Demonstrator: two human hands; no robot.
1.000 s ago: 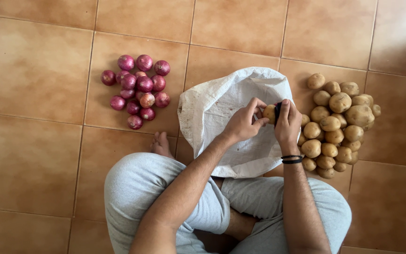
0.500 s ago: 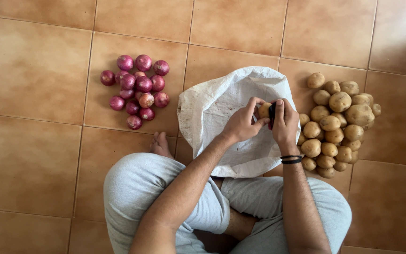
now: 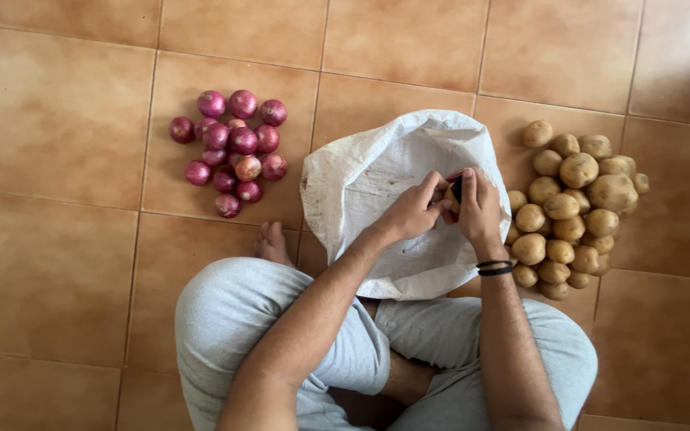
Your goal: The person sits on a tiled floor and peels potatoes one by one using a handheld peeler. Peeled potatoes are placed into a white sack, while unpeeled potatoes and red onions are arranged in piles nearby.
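A person sits cross-legged on a tiled floor (image 3: 65, 263), seen from above, with both hands raised over a white sack (image 3: 369, 191) that lies spread open just in front of the knees. The left hand (image 3: 413, 211) has its fingers curled around a small potato (image 3: 450, 195), its grip pinching the potato from the left side, with the fingertips on top and the thumb below. The right hand (image 3: 481, 209) meets it from the right, and its grip is pressed together around a dark peeler (image 3: 457, 188), whose black body shows between the two hands; a trace of red shows at the upper end. The peeler lies against the potato, which is mostly hidden between the fingers, so how much of its skin is off cannot be told. A black band (image 3: 495, 269) circles the right wrist.

The potato is held above the middle right part of the sack, near the sack's right edge. Just beside that edge, on the floor to the right, lies a heap of potatoes (image 3: 576, 211), brown-skinned and of mixed size, touching one another. Well apart on the left side of the floor, beyond the sack's left edge, sits a cluster of red onions (image 3: 233, 152), packed closely together. A bare foot (image 3: 271, 243) peeks out near the sack's lower left corner, beside the grey trousers (image 3: 233, 319) of the person.
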